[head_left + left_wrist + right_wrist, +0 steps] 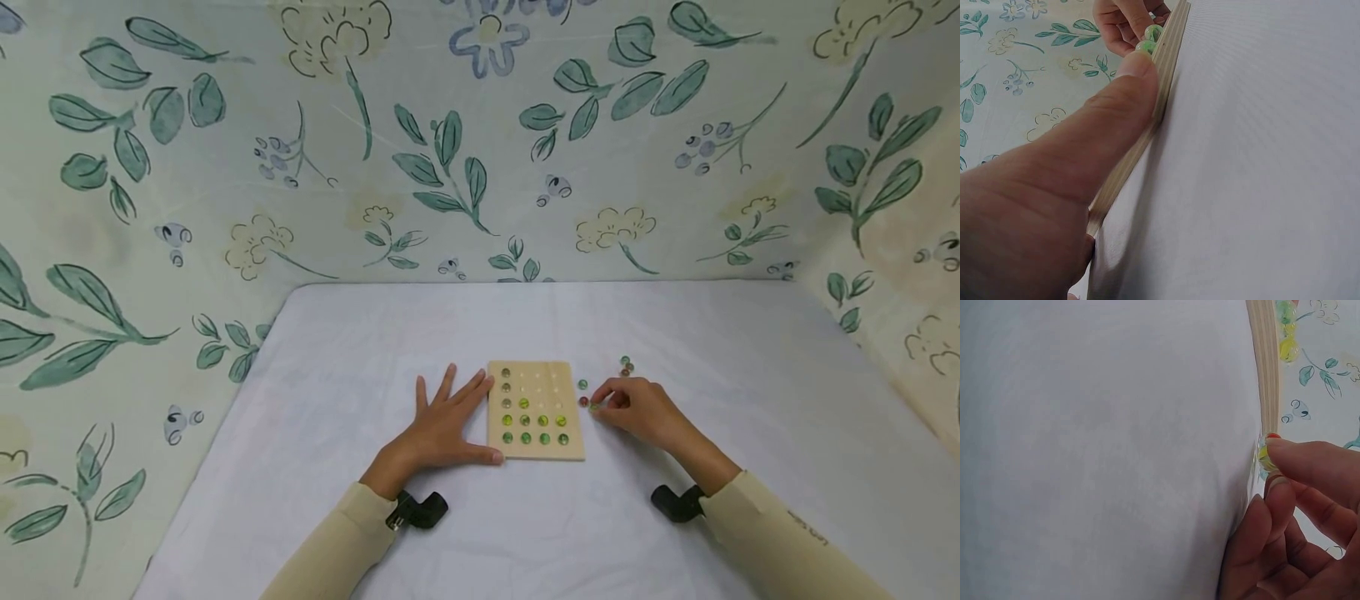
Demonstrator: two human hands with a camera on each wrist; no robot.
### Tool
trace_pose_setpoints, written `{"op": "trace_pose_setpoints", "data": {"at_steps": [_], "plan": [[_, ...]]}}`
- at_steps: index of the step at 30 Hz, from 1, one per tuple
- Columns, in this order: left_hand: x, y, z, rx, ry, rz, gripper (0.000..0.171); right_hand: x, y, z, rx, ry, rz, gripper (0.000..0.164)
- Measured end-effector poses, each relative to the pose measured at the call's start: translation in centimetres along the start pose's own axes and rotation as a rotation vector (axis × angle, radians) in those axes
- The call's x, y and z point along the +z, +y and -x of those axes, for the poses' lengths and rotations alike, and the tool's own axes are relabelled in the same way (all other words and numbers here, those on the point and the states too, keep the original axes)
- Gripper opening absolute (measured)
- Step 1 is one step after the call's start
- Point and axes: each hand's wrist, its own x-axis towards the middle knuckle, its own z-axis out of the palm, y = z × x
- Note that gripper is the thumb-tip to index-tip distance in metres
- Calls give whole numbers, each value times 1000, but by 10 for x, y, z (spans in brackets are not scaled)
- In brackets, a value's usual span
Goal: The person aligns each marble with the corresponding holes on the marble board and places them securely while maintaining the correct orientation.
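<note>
A yellow-green marble (1265, 457) is pinched between the thumb and fingers of the right hand (639, 410), just beside the right edge of a square wooden board (547, 384). The board lies flat. Marbles fill its two nearest rows, four in each: green in the nearest, mostly yellowish in the next. The third row has two at its left, and the two far rows have one each, at the left edge.

The left hand (444, 429) has its fingers spread, fingertips at the board's left edge and the thumb at its near left corner. Between board and right hand lie a loose green marble (582, 384) and a red marble (584, 402); a small cluster of marbles (626, 361) sits farther off to the right. Everything rests on a white cloth (420, 325), with a leaf-patterned hanging (450, 167) behind.
</note>
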Motion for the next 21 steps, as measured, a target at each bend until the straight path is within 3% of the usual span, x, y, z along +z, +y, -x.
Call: {"op": "trace_pose_setpoints", "data": {"at_steps": [21], "plan": [[-1,1,0,1,2,5,114,-2,-4,-1,-5,10,-13,11]]}}
